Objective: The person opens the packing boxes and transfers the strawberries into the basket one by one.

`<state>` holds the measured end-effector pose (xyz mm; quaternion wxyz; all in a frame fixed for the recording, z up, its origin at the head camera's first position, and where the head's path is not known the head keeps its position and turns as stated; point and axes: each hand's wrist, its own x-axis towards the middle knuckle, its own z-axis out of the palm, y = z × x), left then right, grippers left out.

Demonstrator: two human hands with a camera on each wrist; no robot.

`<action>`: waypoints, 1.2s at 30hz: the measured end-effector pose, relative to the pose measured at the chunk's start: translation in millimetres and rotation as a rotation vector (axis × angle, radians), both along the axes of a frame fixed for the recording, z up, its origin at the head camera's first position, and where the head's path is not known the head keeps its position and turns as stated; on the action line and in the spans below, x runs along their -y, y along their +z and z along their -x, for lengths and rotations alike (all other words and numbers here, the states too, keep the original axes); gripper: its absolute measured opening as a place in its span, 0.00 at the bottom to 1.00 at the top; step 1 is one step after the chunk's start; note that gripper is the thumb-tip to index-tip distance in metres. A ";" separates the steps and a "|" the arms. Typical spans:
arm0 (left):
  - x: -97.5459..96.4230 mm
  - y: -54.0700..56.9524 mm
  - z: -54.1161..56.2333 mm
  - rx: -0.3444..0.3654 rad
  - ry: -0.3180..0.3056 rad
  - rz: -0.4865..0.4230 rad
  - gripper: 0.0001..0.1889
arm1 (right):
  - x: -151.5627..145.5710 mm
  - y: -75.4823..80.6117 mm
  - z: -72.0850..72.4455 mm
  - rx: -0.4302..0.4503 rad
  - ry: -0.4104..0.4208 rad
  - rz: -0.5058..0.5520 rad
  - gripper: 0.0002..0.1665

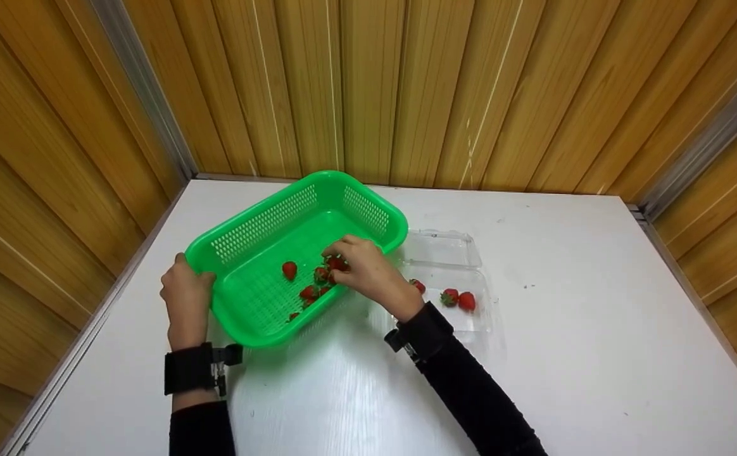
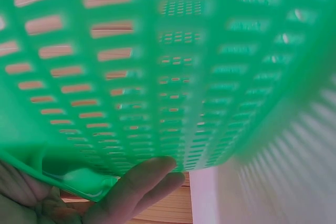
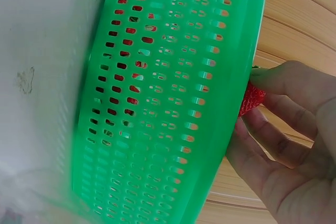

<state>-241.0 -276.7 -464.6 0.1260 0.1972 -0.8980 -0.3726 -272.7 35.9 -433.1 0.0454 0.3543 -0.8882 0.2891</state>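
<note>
A green plastic basket [image 1: 261,237] with perforated walls is tilted toward the person, several strawberries [image 1: 308,292] gathered along its near side and one strawberry [image 1: 289,270] lying apart on its floor. My left hand [image 1: 186,294] grips the basket's left end by the rim; in the left wrist view its fingers [image 2: 142,184] reach under the rim against the perforated wall. Over the near rim, my right hand [image 1: 368,269] pinches a strawberry [image 3: 253,98] between thumb and fingers, as the right wrist view shows. Part of that berry is hidden behind the rim.
Right of the basket, a clear plastic clamshell box [image 1: 479,320] stands with its lid [image 1: 441,248] folded back. It holds a few strawberries [image 1: 466,301], partly behind my right wrist. A white table [image 1: 571,329] lies beneath, with wood-patterned panels [image 1: 368,95] behind and at both sides.
</note>
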 end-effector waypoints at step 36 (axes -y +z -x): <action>0.0 0.8 1.4 0.011 -0.009 -0.021 0.32 | -145.1 -15.9 -16.6 0.116 -0.195 -0.336 0.14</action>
